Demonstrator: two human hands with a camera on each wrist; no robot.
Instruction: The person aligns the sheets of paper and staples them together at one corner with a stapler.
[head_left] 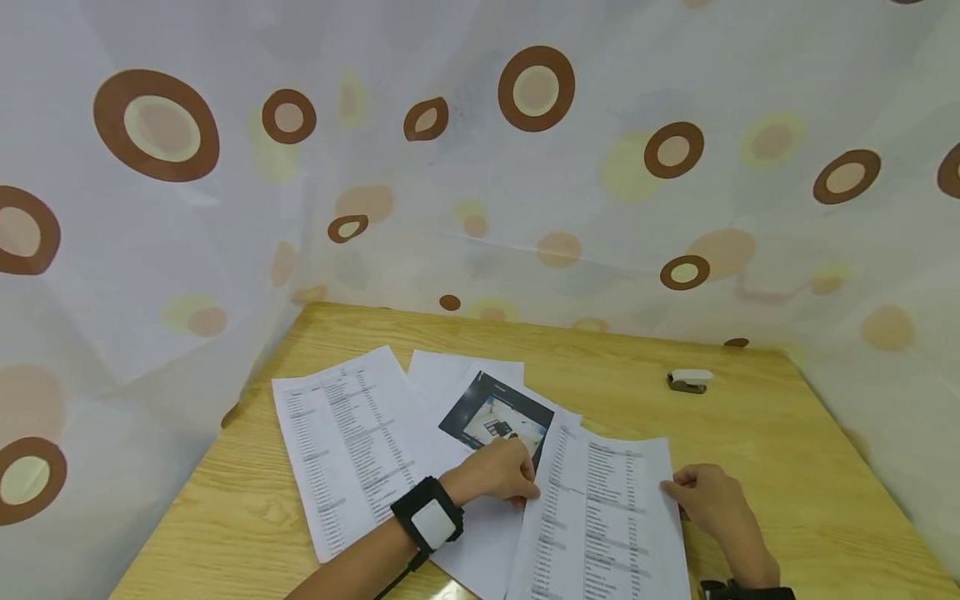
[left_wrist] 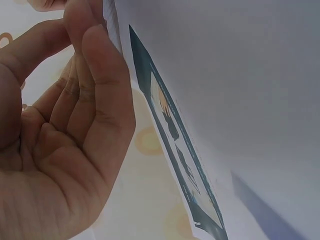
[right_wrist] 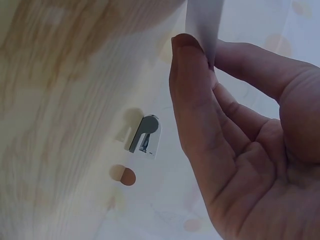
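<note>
A stack of printed sheets [head_left: 600, 517] stands tilted up between both hands. My left hand [head_left: 495, 473] pinches its left edge, thumb against curled fingers. At the right edge, my right hand [head_left: 708, 500] grips the paper between thumb and fingers; in the right wrist view the sheet's edge [right_wrist: 204, 30] shows between those fingertips. Behind the left hand lies a sheet with a dark-bordered picture [head_left: 491, 408], partly covered by that hand and the raised sheets. Another printed sheet [head_left: 348, 450] lies to the left, overlapping white paper [head_left: 465, 367].
A small white and grey stapler [head_left: 690, 381] sits at the back right of the wooden table [head_left: 795, 467]. A curtain with brown circles [head_left: 480, 183] hangs around the table's back and sides. A black wrist strap [head_left: 427, 517] with a cable is on the left arm.
</note>
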